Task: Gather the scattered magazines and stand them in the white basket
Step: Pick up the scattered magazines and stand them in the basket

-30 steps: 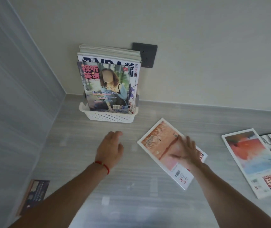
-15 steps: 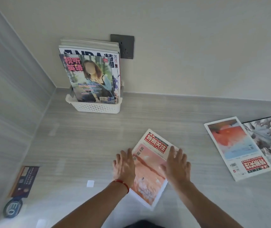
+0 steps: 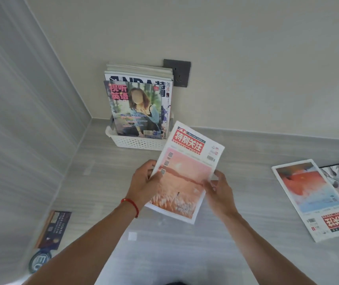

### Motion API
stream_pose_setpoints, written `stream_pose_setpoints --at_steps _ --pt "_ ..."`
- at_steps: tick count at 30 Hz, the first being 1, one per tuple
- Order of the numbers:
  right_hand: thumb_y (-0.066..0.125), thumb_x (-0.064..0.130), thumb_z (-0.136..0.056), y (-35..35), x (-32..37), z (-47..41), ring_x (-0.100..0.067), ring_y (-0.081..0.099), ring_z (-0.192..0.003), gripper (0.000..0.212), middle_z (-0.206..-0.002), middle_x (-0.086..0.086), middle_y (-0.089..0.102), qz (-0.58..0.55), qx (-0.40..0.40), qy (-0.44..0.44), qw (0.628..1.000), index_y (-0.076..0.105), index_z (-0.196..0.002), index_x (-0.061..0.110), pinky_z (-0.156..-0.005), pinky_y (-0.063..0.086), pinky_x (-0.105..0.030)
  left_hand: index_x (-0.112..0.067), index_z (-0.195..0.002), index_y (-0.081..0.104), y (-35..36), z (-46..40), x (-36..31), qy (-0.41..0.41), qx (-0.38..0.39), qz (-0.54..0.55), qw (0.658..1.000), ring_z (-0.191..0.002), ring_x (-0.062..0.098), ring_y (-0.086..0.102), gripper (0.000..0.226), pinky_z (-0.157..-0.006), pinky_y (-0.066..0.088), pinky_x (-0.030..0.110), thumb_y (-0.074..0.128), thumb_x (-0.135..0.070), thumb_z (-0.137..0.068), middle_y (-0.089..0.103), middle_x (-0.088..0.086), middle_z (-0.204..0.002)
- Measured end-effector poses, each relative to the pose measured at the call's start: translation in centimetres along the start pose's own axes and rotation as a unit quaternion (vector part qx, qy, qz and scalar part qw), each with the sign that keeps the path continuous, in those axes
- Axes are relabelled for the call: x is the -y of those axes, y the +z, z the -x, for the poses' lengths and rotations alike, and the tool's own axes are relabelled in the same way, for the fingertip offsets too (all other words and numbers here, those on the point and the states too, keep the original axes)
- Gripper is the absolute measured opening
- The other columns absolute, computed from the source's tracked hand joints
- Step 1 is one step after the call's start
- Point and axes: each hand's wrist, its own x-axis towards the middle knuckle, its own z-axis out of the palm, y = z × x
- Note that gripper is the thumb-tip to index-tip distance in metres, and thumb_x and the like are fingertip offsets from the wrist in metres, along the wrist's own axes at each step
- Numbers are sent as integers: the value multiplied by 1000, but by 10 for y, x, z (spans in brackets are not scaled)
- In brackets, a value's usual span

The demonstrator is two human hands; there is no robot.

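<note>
Both hands hold the pink-covered magazine point(image 3: 185, 173) above the counter point(image 3: 246, 157): the left hand point(image 3: 144, 183) grips its left edge, the right hand point(image 3: 219, 191) pinches its right edge. Its long axis points up and away toward the white basket point(image 3: 135, 141), which sits just beyond its top-left corner (slightly nearer the left hand) with several magazines already standing inside. Two more magazines point(image 3: 312, 200) lie flat, well off to the right.

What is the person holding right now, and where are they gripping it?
A pink-covered magazine, gripped by its two long side edges: the left hand pinches the left edge, the right hand the right edge.
</note>
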Motion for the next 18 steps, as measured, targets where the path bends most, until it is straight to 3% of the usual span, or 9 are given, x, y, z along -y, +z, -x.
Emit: stream_pose_setpoints --at_steps 2,3,5,8,10,13,15,18 --pt "64 23 -97 5 29 -17 -14 74 -83 18 -92 5 76 -46 -16 -5 999 67 -114 16 -70 60 -40 -23 -109 67 -27 -12 -5 16 -27 11 999 -64 13 63 20 -55 52 26 61 -8 -98 75 2 -87" --pt "65 19 -95 7 44 -24 -12 74 -77 8 -87 5 78 -62 -15 -16 998 70 -102 19 -65 60 -39 -23 -109 68 -40 -18 -7 22 -36 17 999 -70 18 65 20 -60 54 31 62 -8 -98 76 4 -90" --pt "66 17 -94 12 79 -35 -6 73 -66 10 -83 7 79 -76 -10 -54 996 68 -89 25 -51 56 -26 -22 -111 69 -64 -33 -12 36 -50 37 997 -81 29 67 22 -73 55 42 63 -6 -97 77 11 -97" --pt "65 16 -95 18 132 -52 -7 72 -57 9 -81 9 77 -63 -19 -117 991 66 -91 23 -44 53 -20 -24 -110 69 -98 -57 -23 83 -77 42 993 -86 27 65 23 -81 52 44 61 -6 -99 75 20 -100" --pt "63 17 -97 22 165 -64 -8 70 -56 4 -81 9 76 -45 -41 -164 985 65 -93 19 -48 52 -17 -24 -105 70 -119 -74 -35 112 -96 26 989 -91 23 68 19 -88 55 43 63 -7 -99 75 17 -99" --pt "60 18 -99 26 210 -81 -6 63 -64 4 -80 11 69 23 -102 -239 965 61 -95 17 -54 40 -4 -14 -97 72 -149 -105 -50 137 -133 -46 981 -79 11 69 5 -75 54 30 73 -16 -93 78 11 -90" --pt "59 18 -100 31 233 -93 -13 62 -71 7 -87 6 70 46 -133 -275 951 62 -99 12 -60 43 -12 -18 -96 77 -165 -124 -60 149 -170 -110 968 -77 1 73 10 -73 58 21 77 -24 -88 79 -4 -89" --pt "58 18 -101 42 249 -110 -21 64 -76 11 -93 -4 75 59 -138 -271 951 63 -99 8 -69 53 -29 -18 -104 80 -178 -148 -65 138 -187 -145 962 -82 -2 73 18 -77 61 19 78 -24 -88 79 -3 -96"
